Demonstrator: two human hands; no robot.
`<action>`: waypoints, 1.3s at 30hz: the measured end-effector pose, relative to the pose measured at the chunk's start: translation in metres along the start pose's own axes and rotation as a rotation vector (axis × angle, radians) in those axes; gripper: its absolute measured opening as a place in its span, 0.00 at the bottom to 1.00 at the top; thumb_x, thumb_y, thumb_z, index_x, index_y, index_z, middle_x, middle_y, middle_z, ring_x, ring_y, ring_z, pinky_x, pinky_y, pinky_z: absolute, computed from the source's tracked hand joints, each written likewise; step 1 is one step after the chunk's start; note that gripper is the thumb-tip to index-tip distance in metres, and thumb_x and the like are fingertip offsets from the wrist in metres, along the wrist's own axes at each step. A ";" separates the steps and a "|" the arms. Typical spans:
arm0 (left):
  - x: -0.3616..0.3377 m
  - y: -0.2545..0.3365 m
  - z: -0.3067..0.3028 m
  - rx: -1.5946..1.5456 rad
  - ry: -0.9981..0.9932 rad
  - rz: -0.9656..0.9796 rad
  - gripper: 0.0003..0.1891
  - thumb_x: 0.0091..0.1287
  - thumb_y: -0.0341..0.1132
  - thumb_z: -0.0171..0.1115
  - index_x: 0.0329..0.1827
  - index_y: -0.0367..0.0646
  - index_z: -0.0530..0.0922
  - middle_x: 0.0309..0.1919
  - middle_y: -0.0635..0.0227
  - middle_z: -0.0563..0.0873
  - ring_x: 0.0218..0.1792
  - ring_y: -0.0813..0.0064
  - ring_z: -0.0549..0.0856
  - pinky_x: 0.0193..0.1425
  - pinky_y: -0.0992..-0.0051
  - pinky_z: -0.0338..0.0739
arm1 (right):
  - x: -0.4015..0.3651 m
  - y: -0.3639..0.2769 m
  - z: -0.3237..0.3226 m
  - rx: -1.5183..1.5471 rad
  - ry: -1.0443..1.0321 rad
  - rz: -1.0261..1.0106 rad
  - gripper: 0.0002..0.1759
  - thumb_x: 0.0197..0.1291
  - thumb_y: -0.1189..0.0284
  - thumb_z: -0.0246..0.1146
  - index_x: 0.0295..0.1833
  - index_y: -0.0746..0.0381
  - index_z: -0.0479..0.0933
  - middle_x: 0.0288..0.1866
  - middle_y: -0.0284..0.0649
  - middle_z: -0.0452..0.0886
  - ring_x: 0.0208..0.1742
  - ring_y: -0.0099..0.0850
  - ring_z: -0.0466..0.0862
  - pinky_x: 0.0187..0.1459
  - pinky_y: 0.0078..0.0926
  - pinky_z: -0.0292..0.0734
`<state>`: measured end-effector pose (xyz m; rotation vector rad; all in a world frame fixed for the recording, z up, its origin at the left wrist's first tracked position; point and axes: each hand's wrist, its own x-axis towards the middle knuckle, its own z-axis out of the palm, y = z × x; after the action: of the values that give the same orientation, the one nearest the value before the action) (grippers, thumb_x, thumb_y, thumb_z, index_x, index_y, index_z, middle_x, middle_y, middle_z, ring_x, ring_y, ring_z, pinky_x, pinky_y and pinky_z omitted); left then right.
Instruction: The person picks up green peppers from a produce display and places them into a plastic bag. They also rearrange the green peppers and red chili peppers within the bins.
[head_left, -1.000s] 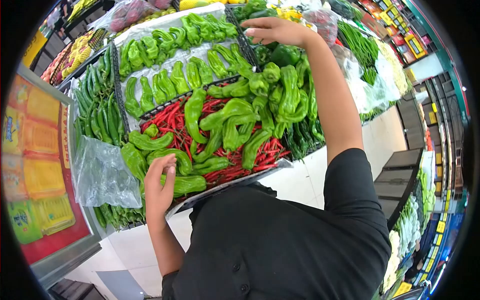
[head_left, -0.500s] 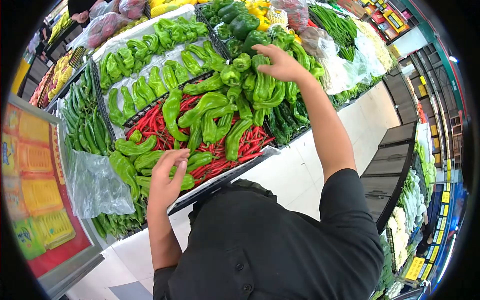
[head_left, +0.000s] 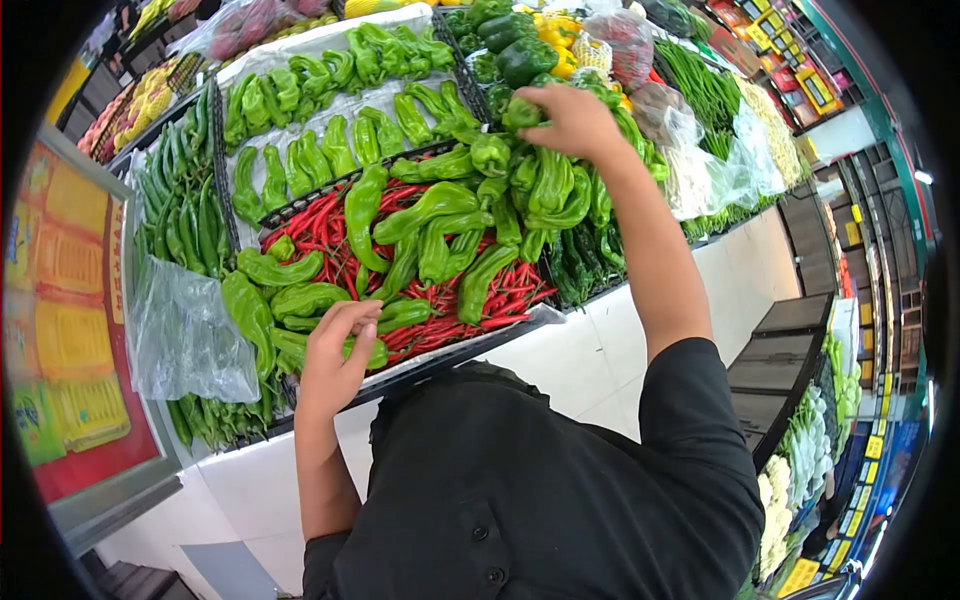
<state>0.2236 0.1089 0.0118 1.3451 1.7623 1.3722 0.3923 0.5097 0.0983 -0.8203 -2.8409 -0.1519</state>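
My right hand (head_left: 574,122) reaches over the upper right of the pepper pile. Its fingers are closed around a green pepper (head_left: 521,114). My left hand (head_left: 338,352) hovers at the front edge of the crate, its fingers loosely bent, thumb apart, holding nothing. A light-green pepper (head_left: 405,314) lies just beside its fingertips. Between my hands, long wrinkled green peppers (head_left: 430,212) lie scattered on thin red chilies (head_left: 320,228). Behind them, more green peppers (head_left: 338,145) stand in rows on a white liner.
Dark-green bell peppers (head_left: 527,62) and yellow peppers (head_left: 556,40) sit at the back. A clear plastic bag (head_left: 195,335) covers part of the long green chilies (head_left: 188,225) on the left. Bagged white vegetables (head_left: 682,155) are on the right. A framed poster panel (head_left: 80,330) stands at far left.
My right hand has closed its fingers around a green pepper at the top of the pile. My left hand has stayed nearly still. The view has shifted slightly.
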 end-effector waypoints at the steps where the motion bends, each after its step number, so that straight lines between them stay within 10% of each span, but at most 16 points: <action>1: -0.003 -0.001 -0.002 -0.001 0.016 -0.015 0.13 0.71 0.22 0.60 0.58 0.36 0.81 0.46 0.59 0.85 0.47 0.67 0.86 0.53 0.71 0.78 | 0.002 0.000 -0.011 0.096 0.062 0.019 0.34 0.54 0.54 0.75 0.68 0.45 0.80 0.37 0.41 0.83 0.39 0.38 0.85 0.44 0.38 0.81; 5: -0.009 -0.007 -0.008 0.004 0.075 -0.055 0.13 0.72 0.23 0.59 0.58 0.35 0.81 0.46 0.59 0.86 0.47 0.68 0.85 0.54 0.71 0.78 | 0.024 0.010 -0.037 0.506 0.165 0.132 0.32 0.59 0.59 0.75 0.70 0.46 0.79 0.22 0.29 0.75 0.22 0.22 0.73 0.29 0.26 0.71; 9: -0.011 -0.009 -0.014 0.012 0.128 -0.071 0.13 0.73 0.24 0.59 0.58 0.35 0.81 0.46 0.60 0.86 0.47 0.69 0.85 0.54 0.72 0.78 | 0.058 -0.010 -0.037 0.634 0.194 0.178 0.30 0.62 0.64 0.74 0.70 0.41 0.79 0.27 0.30 0.84 0.25 0.18 0.83 0.32 0.22 0.75; 22: 0.005 -0.026 -0.038 0.120 0.260 -0.234 0.13 0.71 0.22 0.58 0.57 0.36 0.81 0.46 0.57 0.85 0.46 0.64 0.85 0.54 0.70 0.79 | 0.230 -0.011 0.114 -0.018 0.155 0.083 0.32 0.68 0.68 0.64 0.74 0.29 0.72 0.44 0.41 0.88 0.42 0.44 0.88 0.41 0.49 0.85; 30: 0.023 -0.043 -0.042 0.117 0.276 -0.318 0.13 0.70 0.21 0.59 0.56 0.34 0.81 0.47 0.55 0.85 0.46 0.62 0.86 0.54 0.69 0.80 | 0.261 -0.012 0.190 -0.103 0.024 0.054 0.38 0.65 0.77 0.62 0.76 0.31 0.69 0.65 0.28 0.83 0.70 0.32 0.77 0.58 0.43 0.82; 39: 0.026 -0.043 -0.046 0.124 0.215 -0.314 0.13 0.70 0.21 0.60 0.56 0.34 0.81 0.46 0.56 0.85 0.46 0.62 0.86 0.54 0.68 0.79 | 0.271 0.002 0.196 -0.302 0.305 -0.087 0.33 0.68 0.75 0.60 0.76 0.36 0.70 0.73 0.24 0.78 0.77 0.27 0.71 0.71 0.42 0.66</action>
<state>0.1586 0.1153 -0.0079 0.9536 2.1261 1.2859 0.1397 0.6803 -0.0393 -0.6578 -2.5967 -0.6707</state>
